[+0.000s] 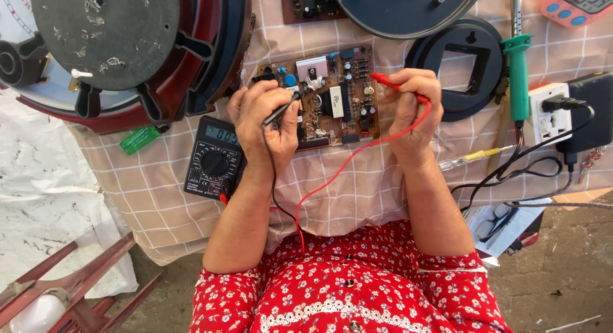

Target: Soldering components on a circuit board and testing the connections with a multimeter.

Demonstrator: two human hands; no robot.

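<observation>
The circuit board (pixel 329 97) lies on the table (pixel 383 192) between my left hand (pixel 265 125) and right hand (pixel 415 109). I see the multimeter (pixel 214 159) left of the board, the soldering iron (pixel 517 71) right, and the power strip (pixel 549 113) farther right.

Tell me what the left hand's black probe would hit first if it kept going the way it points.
The left hand aims its black probe up and rightward at the circuit board. It would likely meet the board's components near the white connector first, though height above the board is unclear.
</observation>
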